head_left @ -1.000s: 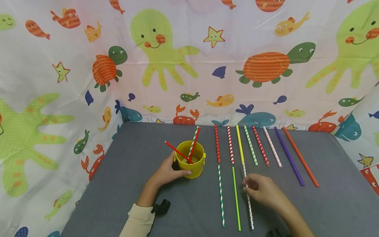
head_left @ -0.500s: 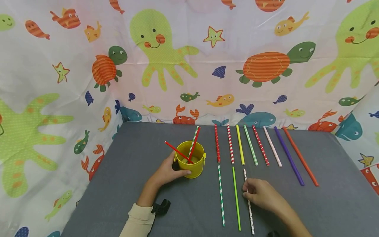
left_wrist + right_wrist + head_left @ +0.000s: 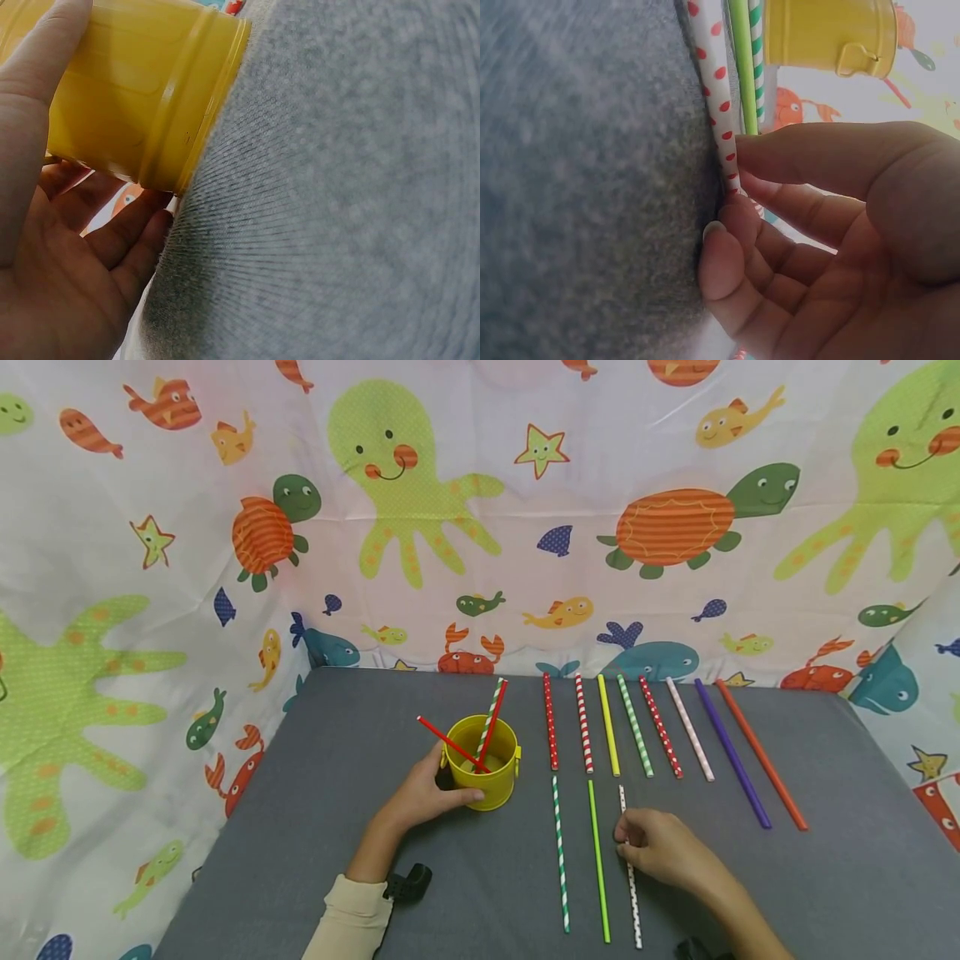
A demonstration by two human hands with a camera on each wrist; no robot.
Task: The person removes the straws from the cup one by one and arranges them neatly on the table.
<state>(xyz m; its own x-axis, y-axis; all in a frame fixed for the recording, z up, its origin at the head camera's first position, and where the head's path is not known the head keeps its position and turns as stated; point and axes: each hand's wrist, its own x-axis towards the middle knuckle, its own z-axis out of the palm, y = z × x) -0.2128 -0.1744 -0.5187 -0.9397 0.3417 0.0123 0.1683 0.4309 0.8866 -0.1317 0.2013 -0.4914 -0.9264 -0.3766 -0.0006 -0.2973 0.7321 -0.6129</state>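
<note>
My left hand holds the side of a small yellow bucket, its thumb across the front. Out of the bucket lean two red straws and a green-striped straw. In the left wrist view the thumb lies over the bucket wall with the fingers beneath. My right hand pinches a white straw with red spots between thumb and fingers. That straw lies along the table in the right wrist view. Left of it lie a plain green straw and a green-and-white striped straw.
Behind the right hand runs a row of several straws, among them a yellow straw, a purple straw and an orange straw. A grey cloth covers the table. A sea-animal curtain encloses the back and sides.
My right hand has drawn the spotted straw slightly toward me, away from the yellow straw's end, then shifted it up a touch. My left hand and the bucket have stayed put.
</note>
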